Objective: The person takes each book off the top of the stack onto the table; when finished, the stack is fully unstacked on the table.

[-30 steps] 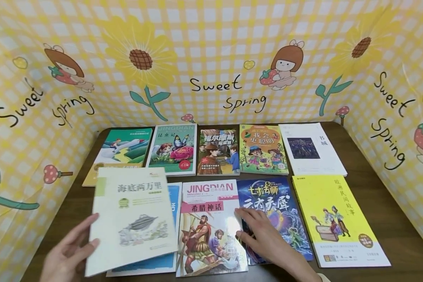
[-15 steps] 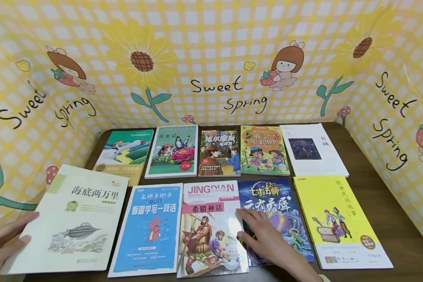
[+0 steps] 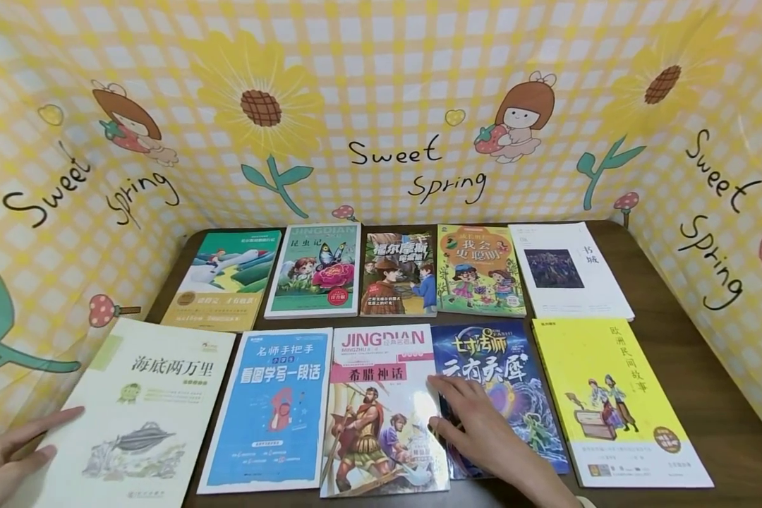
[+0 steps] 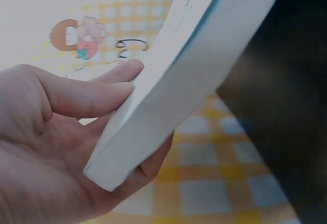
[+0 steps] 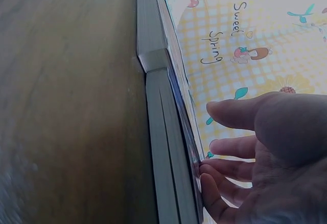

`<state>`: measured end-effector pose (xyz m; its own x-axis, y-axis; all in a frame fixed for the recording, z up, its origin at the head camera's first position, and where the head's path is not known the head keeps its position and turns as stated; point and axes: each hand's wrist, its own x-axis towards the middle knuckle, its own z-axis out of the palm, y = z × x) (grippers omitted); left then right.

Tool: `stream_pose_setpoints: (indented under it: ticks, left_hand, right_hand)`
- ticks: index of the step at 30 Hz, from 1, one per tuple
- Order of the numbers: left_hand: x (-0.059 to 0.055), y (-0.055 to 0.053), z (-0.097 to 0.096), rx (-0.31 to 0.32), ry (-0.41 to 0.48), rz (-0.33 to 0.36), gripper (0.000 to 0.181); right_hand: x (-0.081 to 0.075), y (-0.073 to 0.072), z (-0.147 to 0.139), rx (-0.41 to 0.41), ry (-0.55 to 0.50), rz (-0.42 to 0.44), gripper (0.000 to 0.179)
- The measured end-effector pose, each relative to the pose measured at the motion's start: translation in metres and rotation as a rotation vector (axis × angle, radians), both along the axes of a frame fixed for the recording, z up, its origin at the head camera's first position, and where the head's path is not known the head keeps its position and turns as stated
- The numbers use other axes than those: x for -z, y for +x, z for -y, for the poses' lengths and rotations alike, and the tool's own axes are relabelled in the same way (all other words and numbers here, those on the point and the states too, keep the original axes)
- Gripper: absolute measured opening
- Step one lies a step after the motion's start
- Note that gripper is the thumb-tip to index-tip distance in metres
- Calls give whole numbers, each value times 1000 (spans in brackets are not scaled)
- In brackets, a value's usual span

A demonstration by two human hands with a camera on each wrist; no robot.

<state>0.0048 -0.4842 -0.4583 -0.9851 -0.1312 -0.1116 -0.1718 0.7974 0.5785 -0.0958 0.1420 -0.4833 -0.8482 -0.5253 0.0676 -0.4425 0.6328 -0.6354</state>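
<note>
At the near left, my left hand (image 3: pixel 15 448) holds a cream paperback book (image 3: pixel 159 395) with a grey submarine drawing on its cover. In the left wrist view the thumb lies on the book's (image 4: pixel 168 96) upper face and other fingers pass beneath it; the book is tilted. My right hand (image 3: pixel 482 427) lies over a dark blue book (image 3: pixel 502 353), relaxed fingertips at the right edge of a pink-and-white book (image 3: pixel 371 416) with a warrior cover. From the right wrist view, the right hand (image 5: pixel 265 152) has loosely bent fingers touching the book covers and grips nothing.
Beside the cream book lies a blue book (image 3: pixel 263 416); a yellow book (image 3: pixel 616 402) is at the right. Behind, a row holds a green-and-gold book (image 3: pixel 228 282) and several others on the dark wooden table (image 3: pixel 705 395). Checked yellow cloth (image 3: pixel 394 85) walls the table on three sides.
My left hand has carried the cream book left and lowered it, uncovering the blue book and the green-and-gold one. The right hand has kept its place.
</note>
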Motion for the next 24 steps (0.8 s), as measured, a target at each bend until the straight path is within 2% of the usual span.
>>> stream_pose_setpoints:
  ticks: [1,3,5,7,10,12,14,17,20,24]
  left_hand:
    - [-4,-2,-3,11,-37,65,53]
    - [-9,-5,-9,25,-107,143,52]
    - [-15,-9,-19,34,-176,189,50]
    - [-15,-11,-29,22,-234,178,47]
    - [-11,-16,-46,-11,-260,163,50]
    - [-7,-19,-54,-16,-280,145,46]
    - [-5,-24,-62,13,-275,136,40]
    - [-1,-27,-69,62,-242,121,47]
    - [1,-28,-72,91,-179,161,58]
    - [5,-25,-71,82,-145,215,67]
  right_hand:
    - [0,0,0,0,0,-1,54]
    - [0,0,0,0,2,-3,54]
    - [0,-1,0,0,4,-2,53]
    - [0,-1,0,3,7,-2,53]
    - [0,-1,0,8,12,-10,54]
    - [0,-1,1,11,16,-16,54]
    - [0,0,1,15,19,-20,53]
    - [1,1,1,21,18,-21,53]
    - [1,1,2,23,17,-22,53]
    - [1,2,1,24,20,-32,53]
